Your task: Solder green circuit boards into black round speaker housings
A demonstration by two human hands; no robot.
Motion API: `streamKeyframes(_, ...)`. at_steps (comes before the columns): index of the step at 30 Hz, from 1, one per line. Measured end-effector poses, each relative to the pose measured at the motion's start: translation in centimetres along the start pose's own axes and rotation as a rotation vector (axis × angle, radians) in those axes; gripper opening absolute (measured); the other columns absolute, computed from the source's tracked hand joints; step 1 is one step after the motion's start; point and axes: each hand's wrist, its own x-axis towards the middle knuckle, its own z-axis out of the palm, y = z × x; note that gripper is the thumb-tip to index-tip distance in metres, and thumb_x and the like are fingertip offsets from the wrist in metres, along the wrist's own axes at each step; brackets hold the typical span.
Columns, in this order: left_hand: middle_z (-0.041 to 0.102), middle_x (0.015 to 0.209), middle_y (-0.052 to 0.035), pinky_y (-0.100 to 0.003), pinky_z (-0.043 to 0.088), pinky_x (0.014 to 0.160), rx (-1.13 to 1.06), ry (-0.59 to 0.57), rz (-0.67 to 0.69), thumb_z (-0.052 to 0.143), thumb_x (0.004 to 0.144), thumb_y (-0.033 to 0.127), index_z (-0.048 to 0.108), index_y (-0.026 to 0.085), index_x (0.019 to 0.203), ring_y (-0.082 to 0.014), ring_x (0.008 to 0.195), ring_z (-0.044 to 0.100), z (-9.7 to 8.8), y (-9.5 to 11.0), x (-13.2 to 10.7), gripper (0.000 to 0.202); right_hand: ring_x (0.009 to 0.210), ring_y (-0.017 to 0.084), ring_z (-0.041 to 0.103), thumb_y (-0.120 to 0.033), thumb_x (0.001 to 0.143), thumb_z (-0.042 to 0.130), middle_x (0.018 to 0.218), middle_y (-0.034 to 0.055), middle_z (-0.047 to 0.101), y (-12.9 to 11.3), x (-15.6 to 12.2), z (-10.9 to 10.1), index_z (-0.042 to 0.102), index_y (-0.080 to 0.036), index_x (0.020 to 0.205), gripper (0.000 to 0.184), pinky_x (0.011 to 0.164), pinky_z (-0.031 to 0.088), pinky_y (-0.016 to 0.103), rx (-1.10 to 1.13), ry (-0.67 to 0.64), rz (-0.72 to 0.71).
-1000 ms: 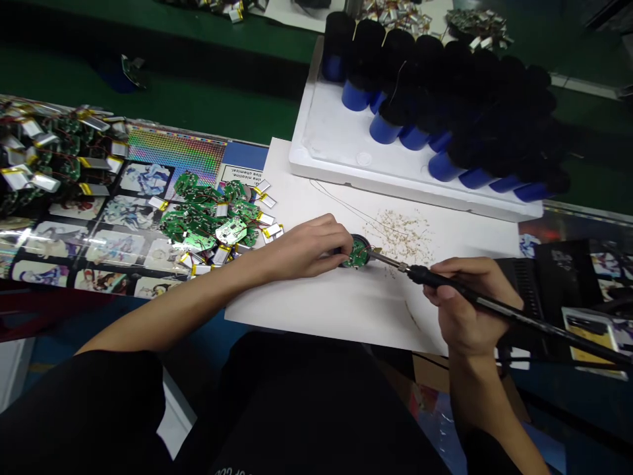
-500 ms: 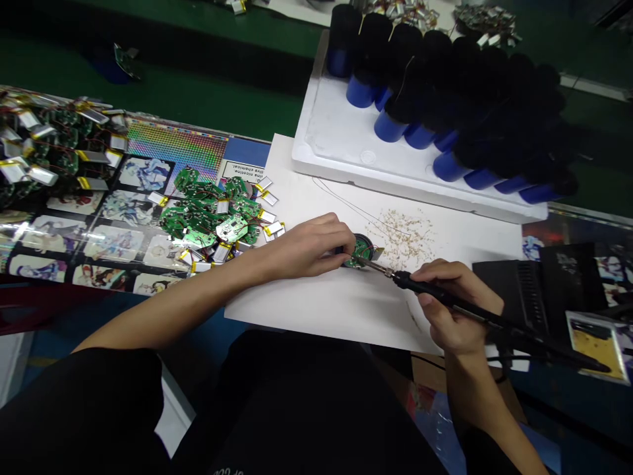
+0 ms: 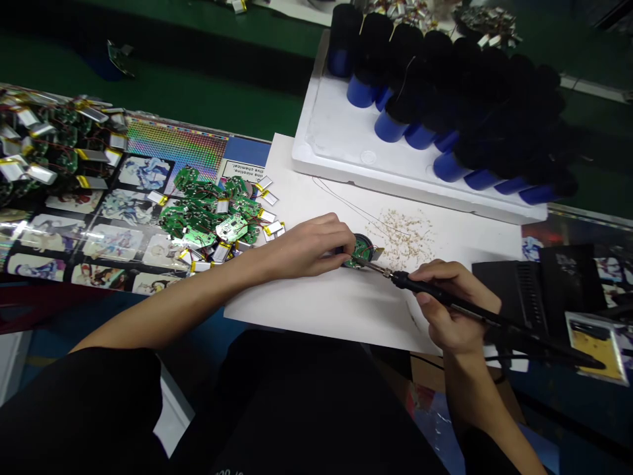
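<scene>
My left hand [image 3: 309,247] pinches a small round green circuit board [image 3: 362,251], set in a dark round housing, by its near edge. My right hand [image 3: 455,305] grips a black soldering iron [image 3: 425,290] like a pen. Its metal tip reaches the board's lower left edge, and my left fingertips hide part of the board. Just left of my left hand lies a heap of green circuit boards [image 3: 210,221] with small silver batteries [image 3: 222,251] among them.
The work rests on a white paper sheet [image 3: 336,310] scattered with solder crumbs [image 3: 403,239]. Behind stands a white foam tray [image 3: 366,165] of blue-and-black cylinders [image 3: 390,125]. A wired board-and-battery pile [image 3: 54,145] sits on a printed sheet [image 3: 119,244] at left. A black unit [image 3: 539,290] stands at right.
My right hand and the iron have shifted left, bringing the tip further onto the board. The view has moved slightly. My left hand still holds the board in nearly the same place.
</scene>
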Motion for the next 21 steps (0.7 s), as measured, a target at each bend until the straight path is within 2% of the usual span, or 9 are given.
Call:
streamKeyframes(10,0.075,0.107,-0.0079,-0.033,0.052,0.091,0.013,0.007,0.012,0.056,0.107,0.019,0.065,0.019,0.104,-0.0213,0.102,0.062,-0.02,-0.05,0.02,0.009,0.066,0.015,0.07,-0.029,0.09,0.079,0.082,0.0012,0.076,-0.08,0.1,-0.22,0.079,-0.024,0.099,0.01,0.055,0.053,0.024,-0.043,0.022,0.027)
streamKeyframes(14,0.075,0.107,-0.0077,-0.033,0.052,0.091,0.014,0.009,0.017,0.057,0.107,0.018,0.065,0.019,0.105,-0.0212,0.103,0.062,-0.01,-0.04,0.02,0.009,0.065,0.017,0.07,-0.032,0.089,0.08,0.081,0.0025,0.076,0.05,-0.08,-0.31,0.08,-0.024,0.098,0.012,0.053,0.053,0.026,-0.052,0.041,0.016)
streamKeyframes(18,0.075,0.107,-0.0075,-0.033,0.052,0.091,0.006,0.011,0.019,0.056,0.107,0.017,0.065,0.019,0.104,-0.0209,0.102,0.063,0.0,0.02,0.01,0.009,0.061,0.018,0.067,-0.041,0.089,0.081,0.077,0.0038,0.073,0.61,-0.41,-0.56,0.08,-0.023,0.094,0.019,0.05,0.05,0.03,-0.012,0.146,0.007)
streamKeyframes(21,0.075,0.106,-0.0074,-0.033,0.052,0.091,0.001,0.007,0.016,0.057,0.106,0.016,0.065,0.019,0.104,-0.0207,0.102,0.062,-0.04,0.02,0.0,0.009,0.062,0.018,0.068,-0.046,0.088,0.084,0.078,0.0036,0.072,0.77,-0.41,-0.61,0.079,-0.022,0.092,0.025,0.051,0.051,0.03,0.009,0.278,-0.009)
